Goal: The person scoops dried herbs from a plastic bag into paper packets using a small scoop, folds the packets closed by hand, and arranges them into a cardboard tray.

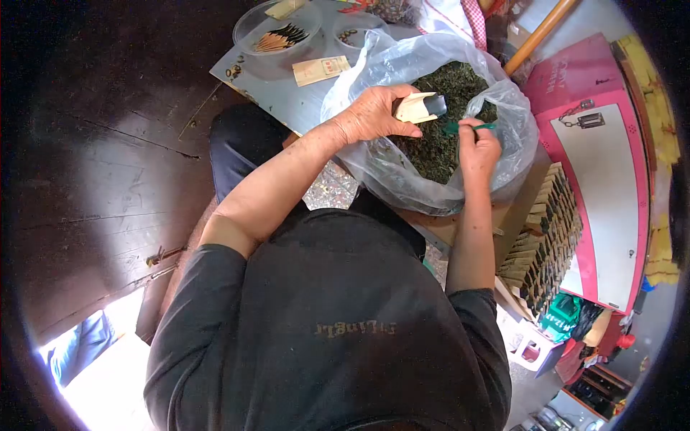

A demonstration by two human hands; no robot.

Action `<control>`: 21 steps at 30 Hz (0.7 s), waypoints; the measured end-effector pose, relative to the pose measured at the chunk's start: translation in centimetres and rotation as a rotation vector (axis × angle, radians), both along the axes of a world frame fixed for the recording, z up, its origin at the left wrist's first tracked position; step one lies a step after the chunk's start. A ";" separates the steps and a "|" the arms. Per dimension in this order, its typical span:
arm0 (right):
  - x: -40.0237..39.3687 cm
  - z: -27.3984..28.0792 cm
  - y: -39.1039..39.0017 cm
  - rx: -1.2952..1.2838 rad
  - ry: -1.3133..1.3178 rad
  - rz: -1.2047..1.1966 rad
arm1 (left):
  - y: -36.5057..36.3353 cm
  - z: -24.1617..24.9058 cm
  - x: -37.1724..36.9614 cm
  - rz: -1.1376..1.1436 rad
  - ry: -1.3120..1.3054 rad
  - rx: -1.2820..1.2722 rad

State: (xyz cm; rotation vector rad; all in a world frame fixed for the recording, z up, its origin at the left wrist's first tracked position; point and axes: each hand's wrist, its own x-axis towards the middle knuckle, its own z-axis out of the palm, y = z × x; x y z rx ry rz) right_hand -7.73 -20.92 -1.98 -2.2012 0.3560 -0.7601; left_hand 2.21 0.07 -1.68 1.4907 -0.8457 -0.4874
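Note:
My left hand [374, 113] grips a small cream paper packet [413, 110], tilted with its open, dark-lined end facing right. The packet is above a large clear plastic bag [519, 118] whose mouth is spread wide. Dried, crumbled greenish-brown leaves [431, 154] fill the bag. Over the leaves, just right of the packet, my right hand [479, 152] has its fingers closed around a small green scoop [487, 126]. The scoop's tip is apart from the packet, and how much it carries is too small to tell.
A flat paper packet [321, 70] lies on the grey table [267, 85]. Behind it are a clear bowl [316, 39] of dark-tipped pieces and a smaller tub [357, 36]. At right, many upright packets [550, 237] stand in rows near a pink-and-white cabinet [600, 165]. A wooden pole [539, 36] leans behind the bag.

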 end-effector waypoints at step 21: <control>0.6 2.0 -0.9 0.825 0.014 -0.023 | -0.8 0.0 -0.5 0.152 -0.219 0.145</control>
